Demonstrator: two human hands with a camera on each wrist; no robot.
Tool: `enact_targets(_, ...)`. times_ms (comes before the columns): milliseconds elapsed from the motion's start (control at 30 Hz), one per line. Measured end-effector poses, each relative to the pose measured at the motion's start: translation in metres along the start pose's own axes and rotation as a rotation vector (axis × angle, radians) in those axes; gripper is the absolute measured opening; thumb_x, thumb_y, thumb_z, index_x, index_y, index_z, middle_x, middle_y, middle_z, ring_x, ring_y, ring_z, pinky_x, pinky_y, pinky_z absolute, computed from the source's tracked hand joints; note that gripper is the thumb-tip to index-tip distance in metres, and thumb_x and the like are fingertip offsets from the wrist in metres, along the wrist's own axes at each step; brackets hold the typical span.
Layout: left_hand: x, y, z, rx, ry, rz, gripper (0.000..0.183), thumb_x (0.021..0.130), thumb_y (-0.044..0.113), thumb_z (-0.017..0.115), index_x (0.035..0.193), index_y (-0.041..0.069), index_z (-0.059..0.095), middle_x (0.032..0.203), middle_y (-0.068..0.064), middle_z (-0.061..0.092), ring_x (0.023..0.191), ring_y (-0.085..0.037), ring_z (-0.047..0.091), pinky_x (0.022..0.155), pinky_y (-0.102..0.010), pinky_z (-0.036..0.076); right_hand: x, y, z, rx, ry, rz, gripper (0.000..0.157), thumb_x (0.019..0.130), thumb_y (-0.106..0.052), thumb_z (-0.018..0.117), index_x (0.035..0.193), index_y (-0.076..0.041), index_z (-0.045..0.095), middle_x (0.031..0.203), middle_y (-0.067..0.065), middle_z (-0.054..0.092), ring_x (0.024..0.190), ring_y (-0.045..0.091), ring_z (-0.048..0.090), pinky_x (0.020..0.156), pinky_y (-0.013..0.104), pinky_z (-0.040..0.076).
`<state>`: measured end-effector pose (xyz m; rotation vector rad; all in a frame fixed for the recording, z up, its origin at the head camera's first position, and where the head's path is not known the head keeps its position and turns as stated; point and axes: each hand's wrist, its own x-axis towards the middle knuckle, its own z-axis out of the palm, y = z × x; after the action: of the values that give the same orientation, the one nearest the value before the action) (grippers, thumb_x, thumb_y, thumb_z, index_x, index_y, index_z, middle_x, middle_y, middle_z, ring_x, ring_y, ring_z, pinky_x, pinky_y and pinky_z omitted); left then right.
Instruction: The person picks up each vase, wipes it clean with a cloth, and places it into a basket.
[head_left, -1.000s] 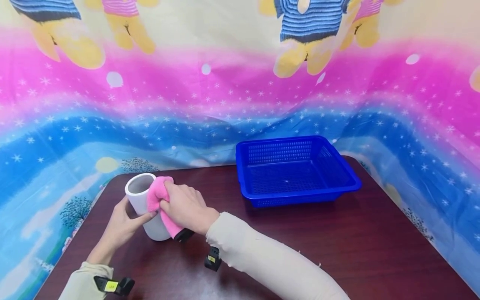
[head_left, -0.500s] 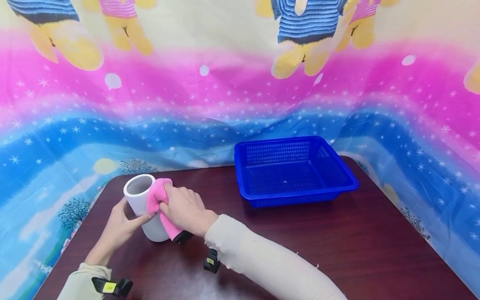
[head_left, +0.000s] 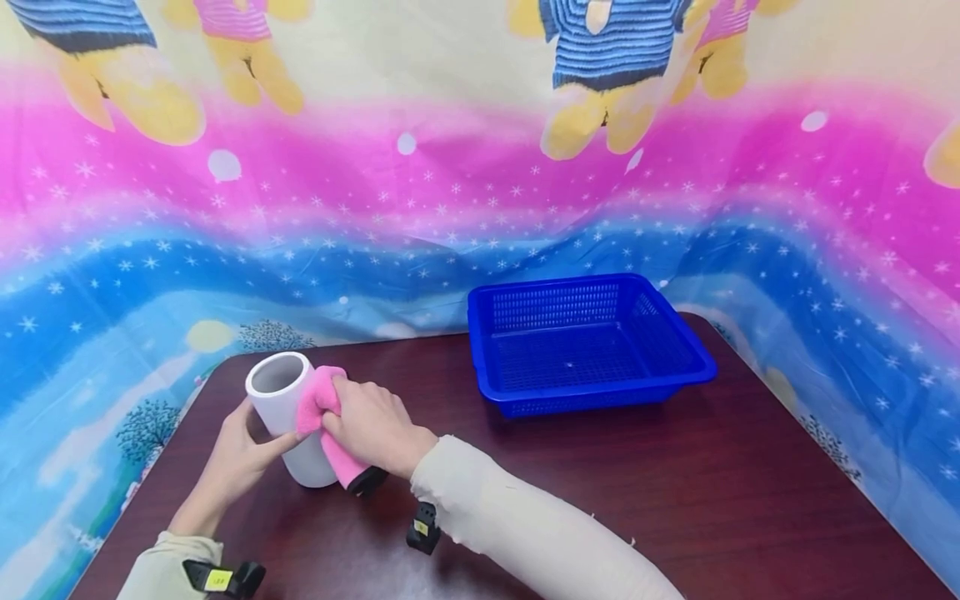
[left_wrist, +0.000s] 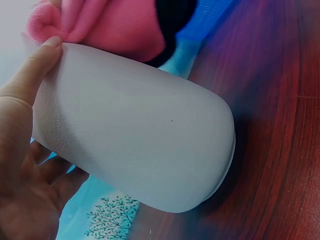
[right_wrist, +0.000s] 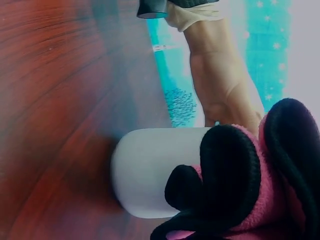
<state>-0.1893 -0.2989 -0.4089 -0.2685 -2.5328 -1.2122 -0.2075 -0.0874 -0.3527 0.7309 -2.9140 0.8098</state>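
A tall white vase with a round open mouth stands at the left of the table, leaning slightly. My left hand grips its near left side, thumb across the front and fingers around the back. In the left wrist view, that thumb lies near the top of the smooth vase wall. A pink cloth with a black edge is bunched in my right hand, which presses it against the vase's right side just below the rim. Folds of the cloth cover much of the vase in the right wrist view.
A blue plastic basket with perforated walls sits at the back right of the dark red-brown table. Behind the table hangs a patterned curtain. Each wrist carries a small black camera.
My right hand and the cloth have slid slightly down the vase's side. The left hand keeps its grip, and the basket stays in place.
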Motion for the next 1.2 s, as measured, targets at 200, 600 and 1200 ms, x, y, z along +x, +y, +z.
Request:
enact_targets(200,0.0,-0.001,0.0,0.001,0.006,-0.007,0.07,0.085,0.015,0.082,0.145,0.007,0.047,0.116,0.031,0.052,0.101,0.015,0.053,0.08,-0.012,0.048,0.0,0.008,0.014,-0.029,-0.023,0.011,0.016,0.097,-0.034,0.063,0.092,-0.023,0.053,0.068,-0.007,0.053,0.063,0.006,0.051,0.056,0.023,0.041)
enact_targets(600,0.001,0.001,0.001,-0.007,-0.007,-0.015,0.068,0.086,0.018,0.081,0.144,0.007,0.046,0.116,0.031,0.052,0.102,0.014,0.053,0.082,-0.011,0.048,-0.001,0.015,0.024,-0.037,-0.038,0.027,0.018,0.096,-0.034,0.064,0.09,-0.022,0.053,0.067,-0.007,0.053,0.061,0.007,0.052,0.056,0.024,0.042)
enact_targets(1200,0.0,0.002,0.002,0.031,0.004,-0.043,0.07,0.086,0.02,0.081,0.145,0.008,0.046,0.122,0.016,0.056,0.102,0.016,0.051,0.082,-0.01,0.046,-0.005,0.019,0.033,-0.032,-0.049,0.042,0.015,0.096,-0.033,0.066,0.094,-0.022,0.056,0.067,-0.006,0.054,0.061,0.007,0.052,0.056,0.023,0.042)
